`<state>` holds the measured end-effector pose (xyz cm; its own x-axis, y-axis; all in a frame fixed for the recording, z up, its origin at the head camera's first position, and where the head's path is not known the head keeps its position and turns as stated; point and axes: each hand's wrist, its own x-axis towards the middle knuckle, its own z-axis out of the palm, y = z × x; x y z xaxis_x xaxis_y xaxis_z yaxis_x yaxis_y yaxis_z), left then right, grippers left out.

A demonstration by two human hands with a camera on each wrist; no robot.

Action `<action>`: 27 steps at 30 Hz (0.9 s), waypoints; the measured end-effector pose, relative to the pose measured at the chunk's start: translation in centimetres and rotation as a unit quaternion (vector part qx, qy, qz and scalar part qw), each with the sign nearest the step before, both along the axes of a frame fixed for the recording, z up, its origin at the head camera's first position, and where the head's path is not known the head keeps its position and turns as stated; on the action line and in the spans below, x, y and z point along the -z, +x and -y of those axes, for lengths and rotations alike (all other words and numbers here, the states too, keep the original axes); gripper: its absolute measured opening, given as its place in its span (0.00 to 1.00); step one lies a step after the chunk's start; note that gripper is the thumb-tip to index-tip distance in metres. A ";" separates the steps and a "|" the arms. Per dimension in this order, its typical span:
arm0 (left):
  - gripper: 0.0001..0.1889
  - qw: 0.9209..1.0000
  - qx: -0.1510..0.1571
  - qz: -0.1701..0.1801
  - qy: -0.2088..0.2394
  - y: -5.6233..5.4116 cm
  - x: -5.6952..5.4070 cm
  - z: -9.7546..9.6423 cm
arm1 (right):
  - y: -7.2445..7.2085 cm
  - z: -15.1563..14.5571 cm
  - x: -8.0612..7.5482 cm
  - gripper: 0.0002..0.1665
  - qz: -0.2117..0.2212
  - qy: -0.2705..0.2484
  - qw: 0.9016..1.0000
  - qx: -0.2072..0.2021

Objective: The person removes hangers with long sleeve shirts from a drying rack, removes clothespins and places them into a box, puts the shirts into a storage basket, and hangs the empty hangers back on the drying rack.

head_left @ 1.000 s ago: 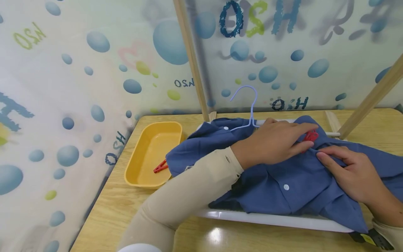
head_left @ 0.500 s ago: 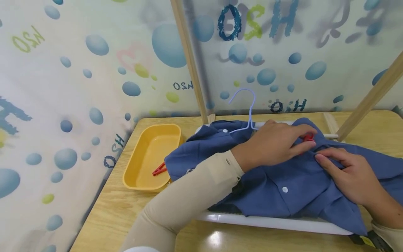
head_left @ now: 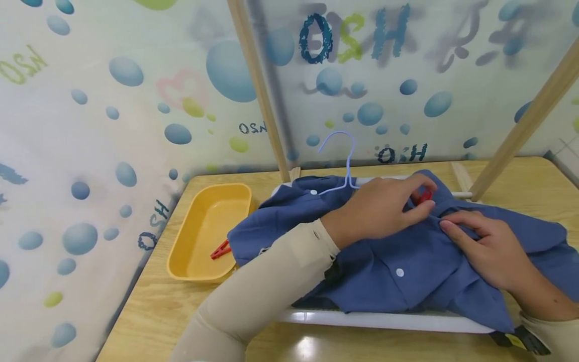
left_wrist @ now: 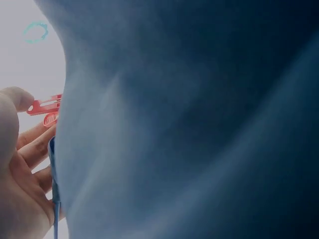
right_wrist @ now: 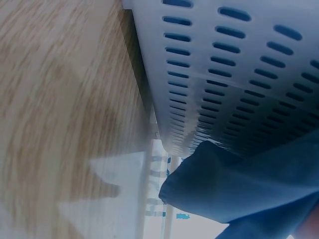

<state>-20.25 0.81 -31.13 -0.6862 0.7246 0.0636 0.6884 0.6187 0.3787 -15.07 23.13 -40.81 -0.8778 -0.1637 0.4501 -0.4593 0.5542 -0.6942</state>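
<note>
A blue button-up shirt (head_left: 380, 289) lies rumpled over a white basket (head_left: 362, 320), with a pale blue wire hanger (head_left: 349, 166) at its collar. My left hand (head_left: 377, 206) holds a red clothespin (head_left: 424, 196) between thumb and fingers, near the shirt's shoulder. In the left wrist view, blue cloth fills most of the picture and hides the clothespin's (left_wrist: 46, 105) far end. Close beside it, my right hand (head_left: 490, 246) pinches a fold of the shirt between thumb and forefinger. Shirt cloth (right_wrist: 234, 184) drapes past the basket's slotted wall in the right wrist view.
Left of the shirt stands a yellow tray (head_left: 174, 266) with another red clothespin (head_left: 220, 250) in it, beside a sleeve edge. Two wooden poles (head_left: 258, 90) rise behind, joined low down by a white rod (head_left: 462, 195). All this sits on a wooden table (head_left: 140, 311) against patterned sheeting.
The head view has shifted slightly, moving the scene left. My left forefinger has lifted a little from around the red clothespin. My right hand keeps its pinch on the shirt.
</note>
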 end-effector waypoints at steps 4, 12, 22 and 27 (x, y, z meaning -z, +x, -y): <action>0.21 1.000 -0.004 0.003 0.003 -0.1 0.3 0.3 | -0.1 0.3 0.0 0.07 -0.003 -0.001 1.000 -0.004; 0.20 1.000 -0.004 -0.001 0.008 -0.2 0.6 0.4 | -0.3 0.1 0.0 0.06 -0.001 0.003 1.000 -0.001; 0.20 1.000 0.010 -0.017 0.009 -0.3 0.5 0.5 | -0.1 0.0 -0.1 0.06 0.000 -0.003 1.000 0.003; 0.20 1.000 0.012 -0.022 0.006 -0.2 0.6 0.5 | -0.1 -0.1 0.0 0.06 0.006 -0.001 1.000 0.005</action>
<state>-20.44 0.33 -31.76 -0.6651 0.7396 0.1035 0.7193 0.5972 0.3548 -15.21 23.20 -40.84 -0.8851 -0.1546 0.4390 -0.4451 0.5571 -0.7011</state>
